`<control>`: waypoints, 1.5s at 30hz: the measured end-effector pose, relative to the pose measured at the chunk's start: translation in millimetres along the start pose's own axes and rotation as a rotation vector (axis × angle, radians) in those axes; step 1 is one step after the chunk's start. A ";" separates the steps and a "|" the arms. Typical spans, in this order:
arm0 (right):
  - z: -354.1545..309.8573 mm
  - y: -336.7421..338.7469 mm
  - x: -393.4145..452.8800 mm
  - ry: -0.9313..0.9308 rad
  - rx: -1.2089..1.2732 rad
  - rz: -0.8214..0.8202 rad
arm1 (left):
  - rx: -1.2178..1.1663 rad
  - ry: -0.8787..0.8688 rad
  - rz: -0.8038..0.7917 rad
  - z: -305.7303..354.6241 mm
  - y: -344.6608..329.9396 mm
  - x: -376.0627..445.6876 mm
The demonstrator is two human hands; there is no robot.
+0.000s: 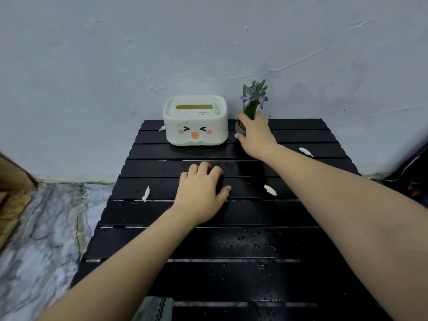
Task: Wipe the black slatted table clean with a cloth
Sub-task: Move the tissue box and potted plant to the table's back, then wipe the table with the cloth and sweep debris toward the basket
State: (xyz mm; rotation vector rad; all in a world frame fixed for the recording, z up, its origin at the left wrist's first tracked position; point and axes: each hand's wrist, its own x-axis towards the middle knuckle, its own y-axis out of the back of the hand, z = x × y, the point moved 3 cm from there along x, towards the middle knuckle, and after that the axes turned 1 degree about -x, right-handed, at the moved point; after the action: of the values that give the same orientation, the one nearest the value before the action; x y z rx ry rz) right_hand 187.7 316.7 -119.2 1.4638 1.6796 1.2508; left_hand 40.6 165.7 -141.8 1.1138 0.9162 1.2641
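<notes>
Table: the black slatted table (243, 242) is set against the wall (208, 42); its slats run left to right and its long axis runs away from the viewer toward the wall.
Cloth: a dark lump, judged to be the cloth (220, 181), is seen only in part under the left hand near the table's middle; its own long axis cannot be told.
Left hand: the left hand (201, 191) is curled down over the cloth and grips it against a slat.
Right hand: the right hand (254, 133) is wrapped round the small plant pot (239, 126) at the far right, beside the tissue box (195, 120).
Mess: white scraps (146, 193) are scattered over the middle and far slats; water drops (254, 244) are spread on the near slats.
Risk, pot: the tall plant may be tipped if it is lifted by one side.
Risk, scraps: scraps may be pushed into the gaps between slats if wiped across them.
Risk, box: the tissue box may be wetted or knocked by a far stroke.
Risk, water: drops may only be smeared by a cloth already damp.
</notes>
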 end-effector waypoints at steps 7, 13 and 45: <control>6.0 -8.3 9.1 0.034 -0.104 -0.079 | 0.014 -0.001 0.016 0.9 -0.9 -1.3; 1.8 4.4 -13.2 0.059 -0.199 -0.090 | 0.020 0.029 -0.069 4.9 6.8 3.0; -3.1 45.6 -382.4 0.024 -0.071 -0.302 | 0.009 0.639 0.212 5.9 13.0 -296.4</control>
State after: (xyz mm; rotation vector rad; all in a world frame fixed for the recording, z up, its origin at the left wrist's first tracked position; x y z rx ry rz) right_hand 292.6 -53.5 -134.1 1.1073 1.7753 1.1515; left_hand 9.9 -129.4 -146.7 0.8313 1.2940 1.8452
